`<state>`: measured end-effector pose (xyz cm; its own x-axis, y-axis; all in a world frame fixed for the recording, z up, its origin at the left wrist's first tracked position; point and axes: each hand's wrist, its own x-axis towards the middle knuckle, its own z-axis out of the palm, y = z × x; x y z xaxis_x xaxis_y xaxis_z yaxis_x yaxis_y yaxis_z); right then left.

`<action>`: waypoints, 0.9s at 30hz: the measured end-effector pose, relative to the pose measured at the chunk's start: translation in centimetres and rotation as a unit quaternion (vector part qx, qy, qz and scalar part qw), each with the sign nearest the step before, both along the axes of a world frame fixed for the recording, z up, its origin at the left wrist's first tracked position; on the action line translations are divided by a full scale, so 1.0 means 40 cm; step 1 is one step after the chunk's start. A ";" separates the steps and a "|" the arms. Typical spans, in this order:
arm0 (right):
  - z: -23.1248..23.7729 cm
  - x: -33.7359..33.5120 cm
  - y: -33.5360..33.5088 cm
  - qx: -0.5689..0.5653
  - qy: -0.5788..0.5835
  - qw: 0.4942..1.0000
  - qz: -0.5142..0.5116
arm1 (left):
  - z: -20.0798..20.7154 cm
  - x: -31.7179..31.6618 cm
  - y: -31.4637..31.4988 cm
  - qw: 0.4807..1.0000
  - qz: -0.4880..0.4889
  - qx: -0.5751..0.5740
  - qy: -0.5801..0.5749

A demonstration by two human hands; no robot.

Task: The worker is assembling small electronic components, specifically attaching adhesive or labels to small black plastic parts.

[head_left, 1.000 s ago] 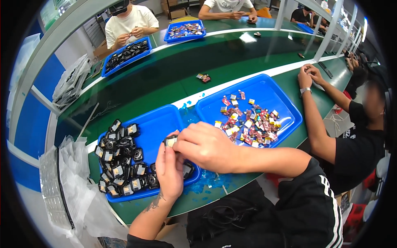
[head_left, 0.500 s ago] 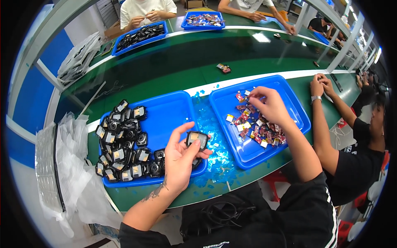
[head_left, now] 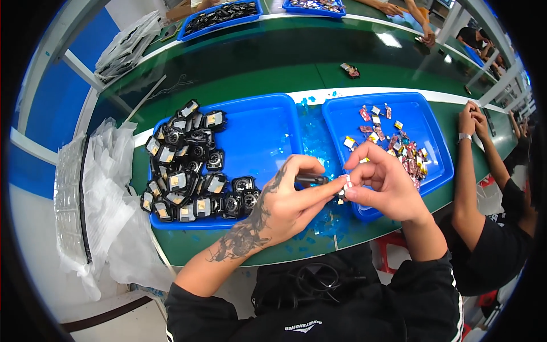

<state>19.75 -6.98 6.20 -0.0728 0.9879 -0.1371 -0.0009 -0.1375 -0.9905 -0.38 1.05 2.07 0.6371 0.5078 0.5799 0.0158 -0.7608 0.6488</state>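
Note:
My left hand (head_left: pixel 288 199) grips a black smartwatch case (head_left: pixel 311 179), seen edge-on and mostly covered by the fingers. Close against its fingertips, my right hand (head_left: pixel 387 185) pinches a small white-and-red part (head_left: pixel 346 183), whose exact kind is hard to make out. Both hands meet above the gap between two blue trays. In the left tray (head_left: pixel 256 134) lie several similar black watch cases (head_left: pixel 178 181), piled along its left and near sides. Small red, white and yellow electronic parts (head_left: pixel 410 158) lie scattered in the right tray (head_left: pixel 342 114).
Bits of blue film (head_left: pixel 313 128) litter the green table between the trays. Beyond a white strip, a small part (head_left: pixel 350 70) rests on the green surface. Clear plastic sheeting (head_left: pixel 117 194) hangs at the left. A co-worker's arms (head_left: pixel 468 171) are close on the right.
My right hand has left the right tray and come over to my left hand with a small part. My left hand has turned over with the watch case. The view has tilted downward.

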 end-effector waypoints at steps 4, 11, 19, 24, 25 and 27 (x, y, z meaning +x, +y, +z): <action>-0.013 -0.001 0.002 0.010 -0.016 0.999 0.033 | 0.002 -0.004 0.000 1.000 0.004 -0.009 0.004; -0.004 -0.023 -0.016 0.101 -0.165 0.980 0.050 | -0.009 -0.010 0.004 0.962 -0.023 -0.269 -0.036; -0.016 -0.040 -0.004 0.193 -0.201 0.957 -0.079 | -0.033 0.006 -0.016 0.946 -0.013 -0.320 -0.046; -0.012 -0.042 0.014 0.171 -0.245 0.954 -0.030 | -0.027 0.008 -0.020 0.937 -0.023 -0.345 -0.046; -0.017 -0.042 0.012 0.155 -0.218 0.963 -0.044 | -0.025 0.009 -0.021 0.939 -0.029 -0.341 -0.045; -0.029 -0.041 0.013 0.139 -0.191 0.970 -0.054 | -0.021 0.008 -0.023 0.940 -0.019 -0.340 -0.029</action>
<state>18.10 -6.48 5.02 0.0373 0.9896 0.1386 0.3735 0.1149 -0.9205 -0.08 0.12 1.25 0.6395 0.7508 0.1651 -0.0544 -0.1700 0.9839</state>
